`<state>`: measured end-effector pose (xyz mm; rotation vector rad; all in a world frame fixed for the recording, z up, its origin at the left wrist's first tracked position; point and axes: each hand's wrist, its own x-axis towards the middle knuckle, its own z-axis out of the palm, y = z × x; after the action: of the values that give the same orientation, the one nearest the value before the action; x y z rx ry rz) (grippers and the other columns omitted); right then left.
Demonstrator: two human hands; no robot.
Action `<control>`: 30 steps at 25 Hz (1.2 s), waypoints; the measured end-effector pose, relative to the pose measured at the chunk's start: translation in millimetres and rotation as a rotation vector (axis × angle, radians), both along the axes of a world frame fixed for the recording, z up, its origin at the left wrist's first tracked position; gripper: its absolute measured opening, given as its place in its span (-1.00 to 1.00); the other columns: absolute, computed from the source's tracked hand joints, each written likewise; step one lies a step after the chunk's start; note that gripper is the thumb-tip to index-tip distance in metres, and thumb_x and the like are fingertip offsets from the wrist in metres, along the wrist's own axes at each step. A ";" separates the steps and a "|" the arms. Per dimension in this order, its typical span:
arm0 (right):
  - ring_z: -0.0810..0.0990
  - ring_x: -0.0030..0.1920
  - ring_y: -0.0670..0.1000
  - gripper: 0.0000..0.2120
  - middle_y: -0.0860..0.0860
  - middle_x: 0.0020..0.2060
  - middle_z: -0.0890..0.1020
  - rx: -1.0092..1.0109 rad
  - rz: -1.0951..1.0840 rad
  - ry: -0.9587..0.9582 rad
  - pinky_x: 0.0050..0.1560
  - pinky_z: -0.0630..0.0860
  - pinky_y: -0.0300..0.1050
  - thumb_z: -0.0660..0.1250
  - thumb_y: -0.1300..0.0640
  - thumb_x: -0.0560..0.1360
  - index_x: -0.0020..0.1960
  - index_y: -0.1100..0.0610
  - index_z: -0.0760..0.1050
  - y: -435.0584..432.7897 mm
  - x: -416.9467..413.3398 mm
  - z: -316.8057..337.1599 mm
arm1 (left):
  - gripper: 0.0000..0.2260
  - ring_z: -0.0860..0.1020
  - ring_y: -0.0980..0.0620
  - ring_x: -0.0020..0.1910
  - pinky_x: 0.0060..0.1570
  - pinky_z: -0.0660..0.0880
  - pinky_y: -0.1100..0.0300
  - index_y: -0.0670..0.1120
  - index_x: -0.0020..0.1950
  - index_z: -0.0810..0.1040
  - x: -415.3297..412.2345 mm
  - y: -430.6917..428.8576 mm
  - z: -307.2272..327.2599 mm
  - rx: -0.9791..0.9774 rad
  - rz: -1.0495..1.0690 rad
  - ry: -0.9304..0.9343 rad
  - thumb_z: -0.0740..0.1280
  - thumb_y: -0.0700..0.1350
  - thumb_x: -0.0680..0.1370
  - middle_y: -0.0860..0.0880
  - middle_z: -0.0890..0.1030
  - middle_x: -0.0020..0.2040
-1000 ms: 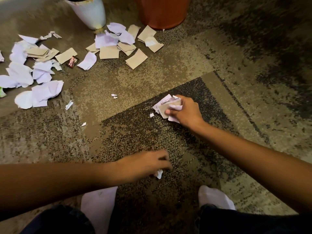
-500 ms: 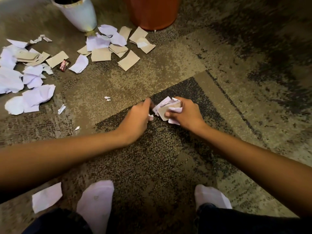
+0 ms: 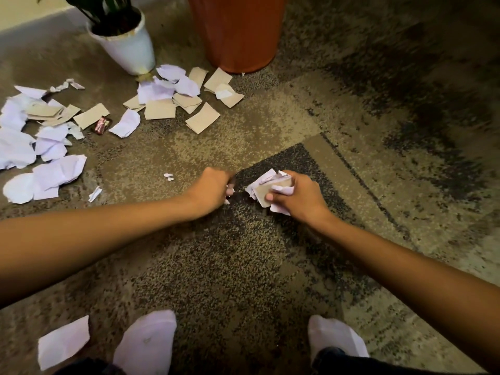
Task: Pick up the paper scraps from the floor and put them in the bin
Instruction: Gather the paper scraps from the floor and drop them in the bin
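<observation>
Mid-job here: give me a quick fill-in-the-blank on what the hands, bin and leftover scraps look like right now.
1. The bundle of gathered scraps is held in the ____ hand.
2. The bin standing beside the white plant pot is ____ in colour.
3. The small red wrapper lies on the ____.
4. The left hand is closed beside the bundle, to its ____.

Missing words: right; orange; carpet; left

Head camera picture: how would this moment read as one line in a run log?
right hand: grips scrap bundle | left hand: closed beside it, contents unclear | bin: upright, beyond | loose scraps: on carpet
</observation>
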<state>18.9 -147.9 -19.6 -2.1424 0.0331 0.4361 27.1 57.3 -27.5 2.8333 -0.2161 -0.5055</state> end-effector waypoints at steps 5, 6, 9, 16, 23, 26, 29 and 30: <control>0.58 -0.09 -0.08 -0.72 -0.06 -0.16 0.63 0.072 0.038 -0.053 -0.20 0.40 -0.30 0.53 0.15 0.34 0.03 0.04 0.59 8.3 32.3 47.3 | -0.90 0.55 -0.06 -0.03 -0.07 0.36 0.25 -0.16 0.01 0.58 70.7 0.7 72.6 -0.148 0.118 -0.175 0.32 -0.23 0.52 -0.19 0.64 0.02; 0.59 -0.09 -0.06 -0.74 -0.04 -0.14 0.64 0.095 0.057 -0.075 -0.13 0.44 -0.23 0.53 0.16 0.35 0.00 0.02 0.57 12.6 43.6 63.1 | -0.93 0.57 -0.08 -0.02 -0.07 0.39 0.23 -0.13 -0.02 0.58 89.4 -0.8 90.4 -0.200 0.150 -0.217 0.33 -0.21 0.52 -0.18 0.64 0.02; 0.62 -0.16 -0.03 -0.80 0.08 -0.10 0.67 0.261 0.062 -0.138 -0.18 0.52 -0.15 0.47 0.20 0.41 0.01 0.11 0.55 22.2 85.6 116.1 | -0.96 0.61 -0.01 -0.15 -0.12 0.52 0.18 -0.04 -0.11 0.55 142.1 -4.1 145.7 -0.434 0.258 -0.335 0.35 -0.17 0.51 -0.11 0.65 -0.09; 0.65 -0.36 0.02 -0.77 0.15 -0.20 0.64 0.753 -0.118 -0.286 -0.33 0.62 -0.12 0.39 0.42 0.42 0.05 0.26 0.54 57.3 194.5 228.9 | -0.82 0.52 0.16 -0.44 -0.21 0.50 0.24 -0.01 -0.31 0.52 239.9 3.5 257.9 -0.915 0.499 -0.583 0.38 -0.11 0.50 0.01 0.58 -0.33; 0.47 0.21 0.08 -0.60 0.21 0.27 0.42 0.622 -0.194 -0.166 -0.05 0.60 0.02 0.25 0.36 0.54 0.36 0.29 0.29 112.0 292.3 315.8 | -0.71 0.51 -0.02 0.25 0.18 0.39 0.30 -0.07 0.29 0.54 286.2 18.5 300.0 -0.581 0.533 -0.668 0.21 -0.12 0.60 -0.10 0.56 0.29; 0.46 0.17 0.10 -0.52 0.16 0.25 0.40 0.628 -0.291 -0.228 0.24 0.47 0.22 0.19 0.39 0.55 0.43 0.18 0.18 115.7 301.1 313.8 | -0.68 0.45 -0.12 0.33 0.28 0.34 0.20 -0.06 0.35 0.48 282.3 36.9 303.4 -0.404 0.425 -0.655 0.15 -0.05 0.63 -0.13 0.51 0.34; 0.55 0.08 0.08 -0.59 0.07 0.09 0.52 0.317 -0.279 -0.512 0.16 0.57 0.05 0.27 0.41 0.48 0.25 0.10 0.41 109.8 288.9 278.9 | -0.74 0.53 -0.07 0.19 0.13 0.40 0.19 -0.05 0.20 0.60 247.6 61.8 296.5 -0.310 0.285 -0.724 0.18 -0.06 0.62 -0.09 0.62 0.19; 0.56 0.07 0.03 -0.66 0.04 0.07 0.57 0.218 -0.242 -0.621 0.16 0.56 -0.07 0.32 0.38 0.46 0.17 0.09 0.48 106.8 279.3 261.9 | -0.78 0.57 -0.01 0.06 0.01 0.41 0.24 -0.04 0.11 0.63 231.0 73.8 289.4 -0.282 0.240 -0.741 0.21 -0.07 0.61 -0.05 0.65 0.07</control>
<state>298.2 -41.2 242.3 -1.9425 -0.1016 -0.3577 258.2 131.1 261.8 2.5816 -0.0662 0.5915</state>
